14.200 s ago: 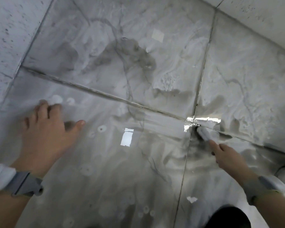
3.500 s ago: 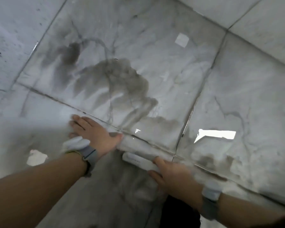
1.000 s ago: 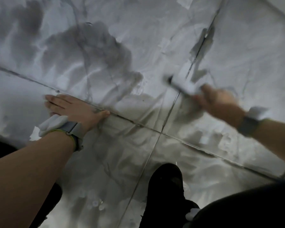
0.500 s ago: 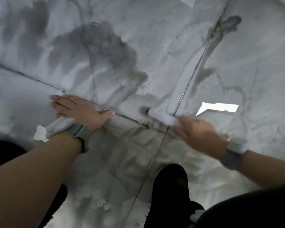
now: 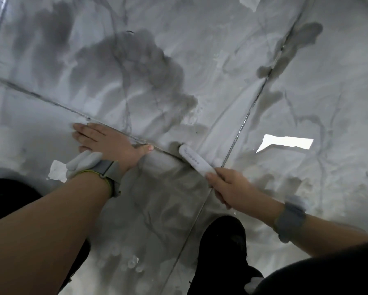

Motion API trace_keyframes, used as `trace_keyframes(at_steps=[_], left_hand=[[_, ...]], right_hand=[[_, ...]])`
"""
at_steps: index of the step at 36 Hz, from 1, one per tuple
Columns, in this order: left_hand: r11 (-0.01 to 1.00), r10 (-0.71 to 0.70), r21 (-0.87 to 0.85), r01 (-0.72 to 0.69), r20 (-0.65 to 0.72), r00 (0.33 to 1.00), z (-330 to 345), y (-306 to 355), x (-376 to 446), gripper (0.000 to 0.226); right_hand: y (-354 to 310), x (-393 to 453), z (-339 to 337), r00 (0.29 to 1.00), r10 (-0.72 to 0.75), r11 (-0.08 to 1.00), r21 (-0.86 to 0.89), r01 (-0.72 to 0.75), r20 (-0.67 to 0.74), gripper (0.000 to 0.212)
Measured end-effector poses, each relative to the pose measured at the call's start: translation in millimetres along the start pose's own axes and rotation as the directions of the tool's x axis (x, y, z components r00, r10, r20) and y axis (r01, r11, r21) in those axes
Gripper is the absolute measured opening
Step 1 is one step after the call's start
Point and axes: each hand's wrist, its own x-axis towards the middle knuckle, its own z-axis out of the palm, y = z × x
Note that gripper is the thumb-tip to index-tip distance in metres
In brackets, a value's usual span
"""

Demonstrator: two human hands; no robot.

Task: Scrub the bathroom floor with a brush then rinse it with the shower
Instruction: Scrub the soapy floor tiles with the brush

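Grip: our right hand [image 5: 232,186] curls its fingers around the handle end of the brush [image 5: 196,161], grasping it firmly.
Brush: we see a white, slim brush lying low over the floor [image 5: 200,60], its head pointing toward 10 o'clock from our hand and touching the grout line [image 5: 51,101] just left of where the tile joints cross.
Left hand: our left hand [image 5: 106,141] presses flat on the wet tile at 9 o'clock from the brush, fingers straight and together, thumb stretched toward the brush head; it holds nothing.
Wrists: we wear a grey band [image 5: 106,173] on the left wrist and another grey band [image 5: 289,218] on the right.
Floor: grey marbled tiles, wet, with a dark smear [image 5: 132,67] at 12 o'clock from our left hand and a bright reflection [image 5: 285,142] at 3 o'clock from the brush.
Below: a black shoe [image 5: 221,252] stands at 6 o'clock from our right hand.
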Motion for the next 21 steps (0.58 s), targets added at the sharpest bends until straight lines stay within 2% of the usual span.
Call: trace_keyframes(at_steps=[2,5,8,10,12,15,17,19,20,21], left_hand=[[1.0,0.01,0.003,-0.01,0.003,1.0,0.4,0.5,0.3,0.161],[0.999,0.033,0.008,-0.033,0.015,0.999,-2.2,-0.2,-0.3,0.169],[0.999,0.051,-0.005,-0.051,-0.006,0.999,-1.8,-5.0,-1.9,0.167],[0.99,0.137,-0.016,-0.139,-0.083,0.987,-0.3,-17.5,-3.4,0.158],[0.969,0.239,-0.033,-0.245,-0.137,0.961,-5.2,-35.4,0.5,0.138],[0.939,0.335,-0.044,-0.34,-0.103,0.937,-20.7,-60.6,16.5,0.113],[0.949,0.314,0.025,-0.314,-0.156,0.937,-26.0,-70.9,23.3,0.118],[0.949,0.307,0.103,-0.299,-0.08,0.948,-24.3,-76.8,27.4,0.129],[0.941,0.323,0.115,-0.318,-0.022,0.946,-23.6,-78.4,29.2,0.133],[0.936,0.336,0.107,-0.335,0.01,0.942,-20.9,-80.8,31.2,0.135]], right_hand=[[-1.4,11.0,-14.6,1.0,-0.007,1.0,-0.001,0.007,-0.022,0.038],[-1.2,35.4,-66.7,0.967,-0.011,0.999,-0.049,-0.002,-0.253,0.044],[-7.7,49.2,-124.1,0.864,0.077,0.978,0.204,0.031,-0.497,0.043],[-12.3,49.8,-138.3,0.817,0.119,0.956,0.288,0.059,-0.564,0.044],[-16.7,46.5,-121.8,0.827,0.105,0.963,0.263,0.054,-0.553,0.048],[-20.9,27.9,-54.9,0.921,0.011,1.0,0.027,-0.001,-0.389,0.056],[-20.8,14.5,-13.9,0.971,-0.052,0.982,-0.189,0.007,-0.234,0.056],[-18.1,8.8,10.9,0.982,-0.126,0.903,-0.427,0.053,-0.143,0.054],[-17.6,9.4,12.2,0.976,-0.159,0.87,-0.489,0.068,-0.146,0.052],[-16.2,15.1,6.6,0.973,-0.163,0.876,-0.477,0.066,-0.165,0.051]])
